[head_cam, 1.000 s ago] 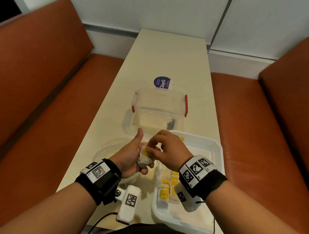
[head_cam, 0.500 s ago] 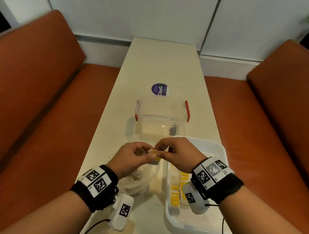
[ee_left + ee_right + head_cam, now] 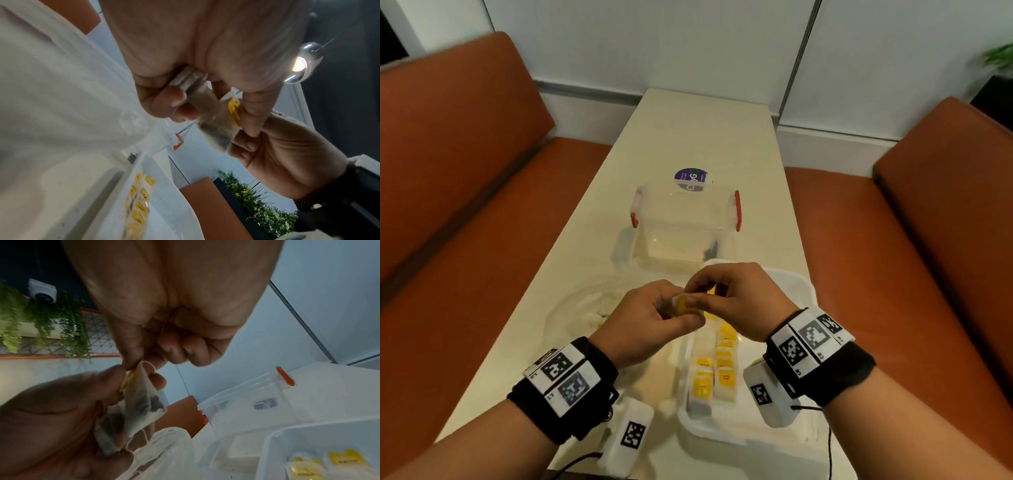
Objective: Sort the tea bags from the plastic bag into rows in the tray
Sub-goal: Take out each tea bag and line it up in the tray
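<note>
cream table (image 3: 705, 137), orange benches (image 3: 465, 178), white walls (image 3: 654, 44)

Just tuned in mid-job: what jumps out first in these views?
Both hands meet at table centre: the left hand grips tea bags, and the right hand pinches the yellow tag of one. Below the right hand, a white tray holds rows of yellow-tagged bags. Beyond it stands a clear box with red latches.

The hands (image 3: 650, 318) hide most of the tea bag (image 3: 686, 304). The tray (image 3: 796, 284) rows are blurred. A dark bit in the box (image 3: 685, 236) is perhaps a tag.
</note>
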Demonstrator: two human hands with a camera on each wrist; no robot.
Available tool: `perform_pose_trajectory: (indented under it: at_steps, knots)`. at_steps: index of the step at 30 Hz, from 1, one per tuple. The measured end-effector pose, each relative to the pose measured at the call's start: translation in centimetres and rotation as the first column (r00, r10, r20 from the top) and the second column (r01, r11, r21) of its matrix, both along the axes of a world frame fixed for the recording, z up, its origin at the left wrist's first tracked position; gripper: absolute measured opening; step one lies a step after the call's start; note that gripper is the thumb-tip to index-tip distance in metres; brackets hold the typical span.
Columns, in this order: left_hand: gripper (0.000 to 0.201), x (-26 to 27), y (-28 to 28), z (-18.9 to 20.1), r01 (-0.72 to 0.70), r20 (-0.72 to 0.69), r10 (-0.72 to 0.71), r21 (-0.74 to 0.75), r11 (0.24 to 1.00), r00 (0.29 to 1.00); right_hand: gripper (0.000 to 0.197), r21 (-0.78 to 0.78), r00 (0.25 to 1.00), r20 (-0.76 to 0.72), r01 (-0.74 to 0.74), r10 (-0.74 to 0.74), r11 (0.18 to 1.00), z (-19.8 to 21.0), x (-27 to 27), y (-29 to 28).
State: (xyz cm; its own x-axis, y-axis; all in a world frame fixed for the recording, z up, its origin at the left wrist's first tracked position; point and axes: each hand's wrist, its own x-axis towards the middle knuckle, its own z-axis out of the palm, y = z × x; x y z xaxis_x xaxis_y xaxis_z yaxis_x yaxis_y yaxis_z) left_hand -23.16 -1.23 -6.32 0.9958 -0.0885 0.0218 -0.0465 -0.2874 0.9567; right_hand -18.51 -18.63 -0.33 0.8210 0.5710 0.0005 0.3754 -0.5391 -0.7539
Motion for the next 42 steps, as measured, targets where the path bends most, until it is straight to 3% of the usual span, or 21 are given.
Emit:
perform_pose_trajectory:
  at_steps: [3,7,10,14,17,20,26,28,33,40,42]
  knots:
    - [0.004,-1.1,-2.9,-0.9,-0.053,0.028,0.052,0.027,0.998,0.998,0.004,-0.028,0.998,0.058,-0.016,0.017,0.999,-1.1,-1.1,-2.5]
    - [0.024,-3.5,-5.8,-1.9,-0.003,-0.002,0.003,0.042,0.999,1.000,0.011,-0.118,0.993,0.079,-0.078,0.087,0.990,-2.3,-2.9,-5.8]
    - [0.029,-4.8,-6.1,-2.9,-0.001,-0.124,0.026,0.198,0.980,0.992,0.014,-0.250,0.993,0.016,-0.106,0.113,0.963,-3.4,-3.9,-7.3]
    - [0.036,-5.6,-5.4,-4.3,-0.066,-0.218,0.219,0.549,0.833,0.951,0.015,-0.442,0.989,-0.082,-0.150,0.126,0.885,-5.4,-4.3,-7.7]
    - [0.045,-5.4,-5.6,-5.2,-0.050,-0.247,0.269,0.644,0.764,0.931,0.016,-0.545,0.981,-0.141,-0.188,0.131,0.817,-6.6,-3.9,-6.8]
    - [0.056,-4.7,-5.1,-5.9,-0.041,-0.255,0.288,0.680,0.732,0.923,0.018,-0.614,0.973,-0.177,-0.228,0.151,0.755,-7.5,-3.1,-5.4]
    - [0.057,-3.9,-4.0,-6.3,0.057,-0.306,0.227,0.701,0.711,0.925,0.024,-0.670,0.913,-0.371,-0.388,0.167,0.633,-9.5,-2.4,-2.9]
    - [0.058,-3.9,-3.7,-6.3,0.070,-0.313,0.213,0.694,0.717,0.925,0.026,-0.698,0.914,-0.367,-0.392,0.170,0.600,-10.2,-2.3,-2.7]
    - [0.058,-3.7,-3.3,-6.1,0.090,-0.321,0.190,0.687,0.721,0.928,0.022,-0.706,0.962,-0.242,-0.266,0.130,0.657,-10.9,-1.6,-3.1]
    - [0.054,-3.9,-3.5,-6.2,0.113,-0.339,0.158,0.657,0.745,0.927,0.012,-0.714,0.969,-0.216,-0.238,0.116,0.658,-11.3,-0.9,-3.3]
    - [0.055,-4.0,-3.7,-6.2,0.121,-0.342,0.153,0.659,0.743,0.927,0.019,-0.726,0.971,-0.209,-0.234,0.117,0.647,-11.4,-1.0,-3.1]
